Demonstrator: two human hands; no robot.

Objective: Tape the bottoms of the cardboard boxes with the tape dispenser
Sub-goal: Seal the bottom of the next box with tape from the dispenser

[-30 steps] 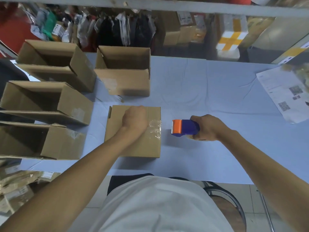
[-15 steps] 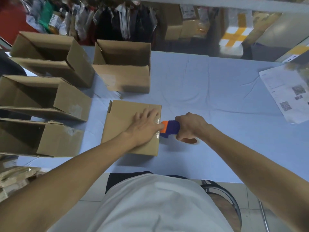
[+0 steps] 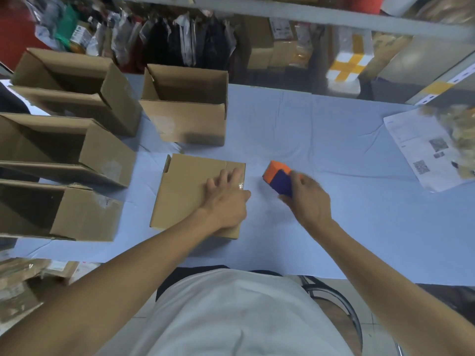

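Note:
A cardboard box lies bottom-up on the light blue table in front of me. My left hand rests flat on its right part, fingers spread over clear tape at the right edge. My right hand grips the blue and orange tape dispenser, held a little to the right of the box and apart from it, its orange end pointing up and left.
Three open boxes lie on their sides at the left. Another open box stands behind the one I touch. Printed sheets lie at the right. Shelves with packed goods rise behind the table.
My right hand has pulled the dispenser away from the box's right edge, up and to the right. My left hand stays flat on the box near the tape.

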